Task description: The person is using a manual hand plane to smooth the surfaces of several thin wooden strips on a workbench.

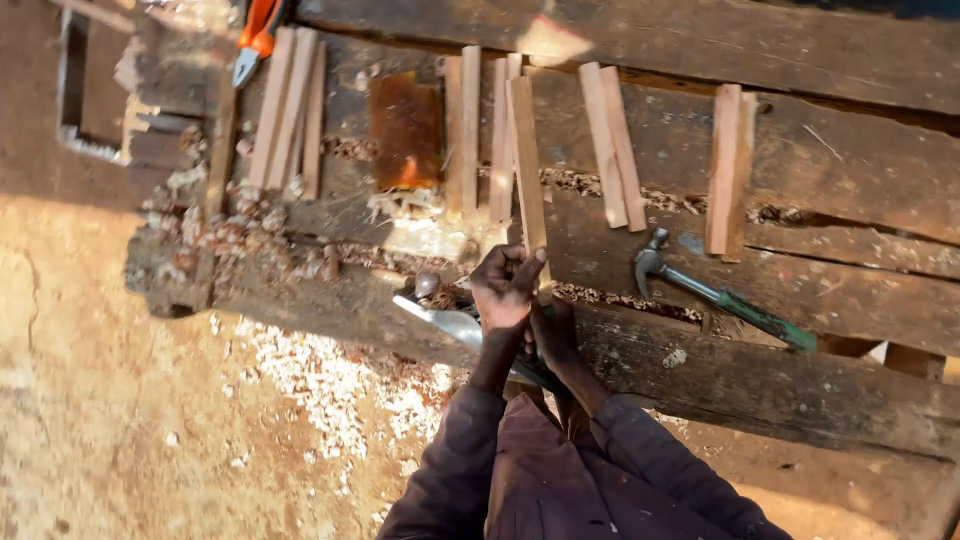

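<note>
The left hand (505, 285) clenches the near end of a wooden slat (527, 165), steadying it flat along the workbench (800, 390); the right hand (552, 335) grips just below it; a hammer (715, 295) lies right of the slat, within reach.

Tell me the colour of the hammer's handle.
Green, on the hammer; clearest in the head view.

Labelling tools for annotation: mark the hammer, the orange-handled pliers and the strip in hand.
hammer (655, 262), head view, on its steel head.
orange-handled pliers (257, 32), head view, on the orange grip.
wooden strip (526, 160), head view, mid-length, above the left hand (503, 288).
</note>
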